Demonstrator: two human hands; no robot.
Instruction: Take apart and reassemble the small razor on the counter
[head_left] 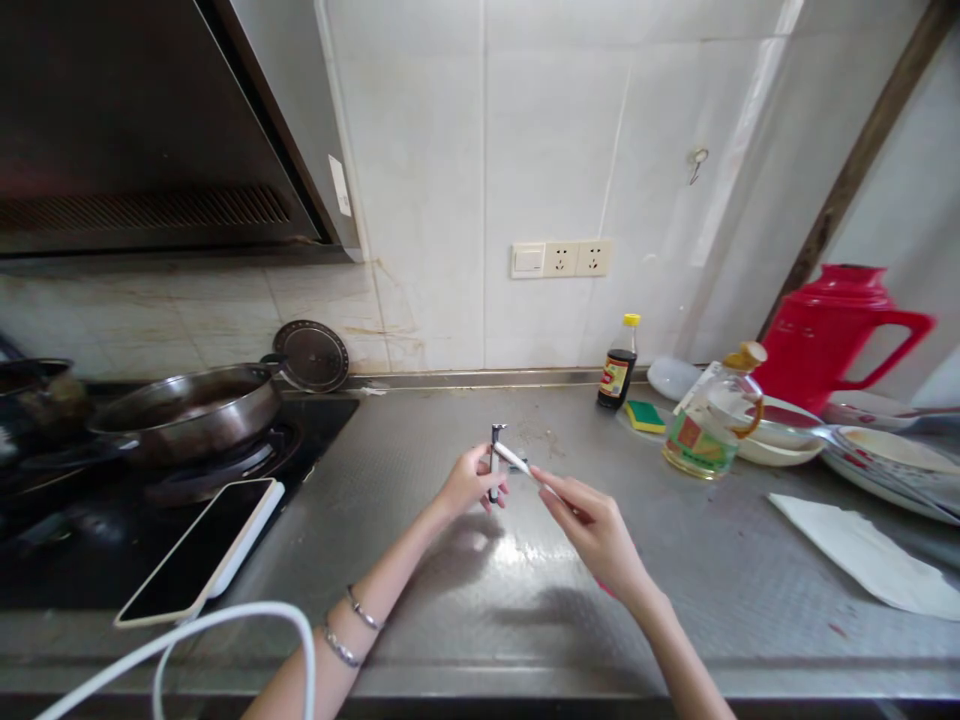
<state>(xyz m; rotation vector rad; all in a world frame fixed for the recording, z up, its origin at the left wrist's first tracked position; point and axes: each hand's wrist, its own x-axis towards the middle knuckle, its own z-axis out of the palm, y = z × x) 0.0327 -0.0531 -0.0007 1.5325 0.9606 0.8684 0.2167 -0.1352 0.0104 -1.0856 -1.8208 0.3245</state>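
Tool (pixel 494 472) gripped in my left hand (pixel 466 482), stick (pixel 513 458) in my right hand (pixel 592 520); dark-filled bottle (pixel 619 365), label (pixel 614 379) unreadable, stands near the counter's (pixel 435 640) back edge.

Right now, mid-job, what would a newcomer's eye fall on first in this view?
Probably the big red jug at the far right. Then, over the middle of the metal counter, the left hand holds a thin upright tool, and the right hand a white stick angled toward it. On the left, a wide metal pan sits on the black stove.
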